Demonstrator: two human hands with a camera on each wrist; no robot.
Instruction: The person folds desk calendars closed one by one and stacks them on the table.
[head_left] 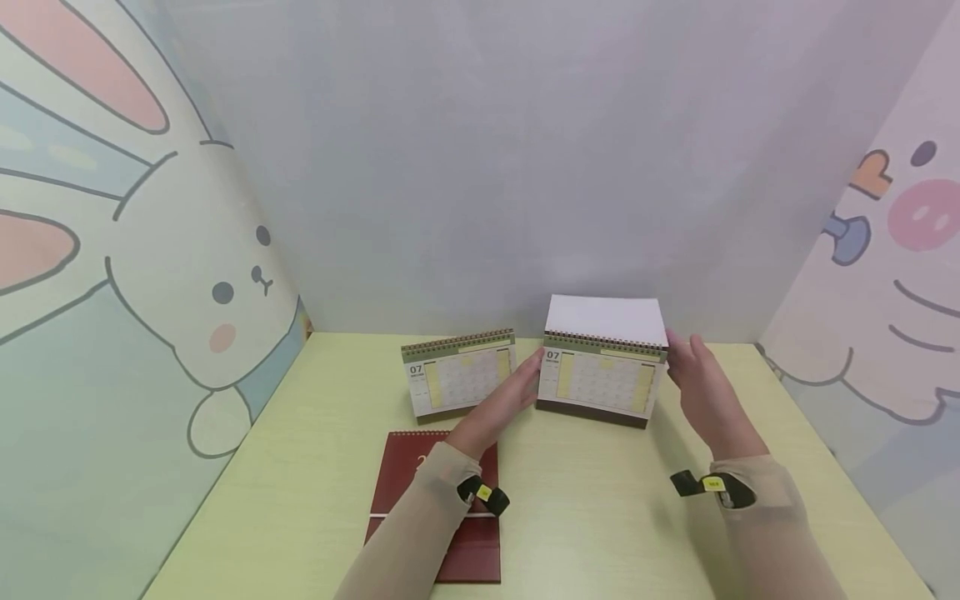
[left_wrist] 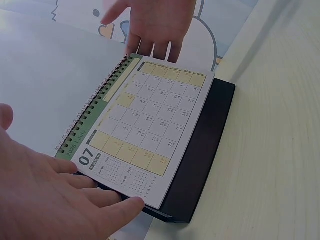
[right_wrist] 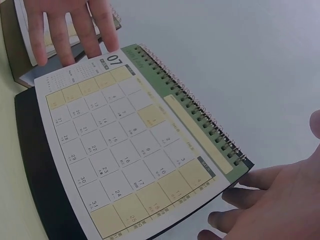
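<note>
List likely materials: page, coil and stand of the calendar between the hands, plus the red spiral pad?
Page: matte printed paper; thin, flat, no glare.
Coil: probably metal wire; thin, evenly looped, though coated or plastic is possible.
Stand: likely stiff board, dark matte; flat faces, crisp edges.
Red spiral pad: perhaps coated card or leatherette; faint sheen, can't tell which.

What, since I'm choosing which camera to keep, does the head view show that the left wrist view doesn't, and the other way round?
Only the head view: the dark red spiral-bound item, the second standing calendar and the rabbit drawing.

Only the left wrist view: a legible "2026 | July" on the green strip, and readable date numbers.

Both: the calendar showing 07 on the pale table, the left hand and right hand at its opposite sides.
</note>
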